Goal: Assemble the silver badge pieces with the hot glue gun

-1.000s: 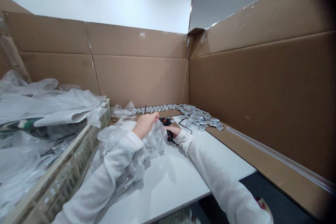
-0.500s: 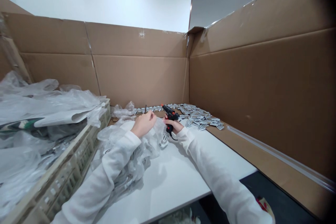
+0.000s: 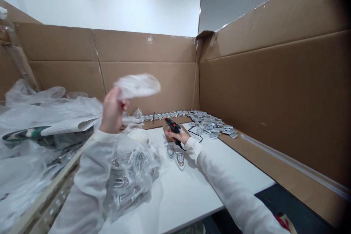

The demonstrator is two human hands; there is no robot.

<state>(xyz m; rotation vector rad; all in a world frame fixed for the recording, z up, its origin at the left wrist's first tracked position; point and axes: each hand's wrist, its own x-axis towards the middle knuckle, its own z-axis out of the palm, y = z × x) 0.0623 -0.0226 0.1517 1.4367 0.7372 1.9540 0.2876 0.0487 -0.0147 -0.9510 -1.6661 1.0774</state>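
My left hand (image 3: 112,108) is raised above the table's left side, its fingers pinched on a clear plastic bag (image 3: 139,85) that looks blurred by motion. In my right hand (image 3: 179,135) is a black glue gun (image 3: 173,126) with an orange tip, pointing away and to the left. Just in front of that hand, a shield-shaped badge (image 3: 180,160) lies on the white table (image 3: 197,193), with a second badge (image 3: 170,151) beside it. Below my left hand sits a heap of bagged badges (image 3: 128,179) in clear plastic.
A cream plastic crate (image 3: 59,197) piled with plastic bags (image 3: 49,108) stands at the left. Loose badges (image 3: 211,124) lie heaped at the back right, others in a row (image 3: 164,115) along the back. Tall cardboard walls (image 3: 148,76) enclose the back and right.
My left hand has risen and moved left, lifting the plastic bag off the table. A second badge now shows on the tabletop. My right hand still holds the glue gun, slightly lower.
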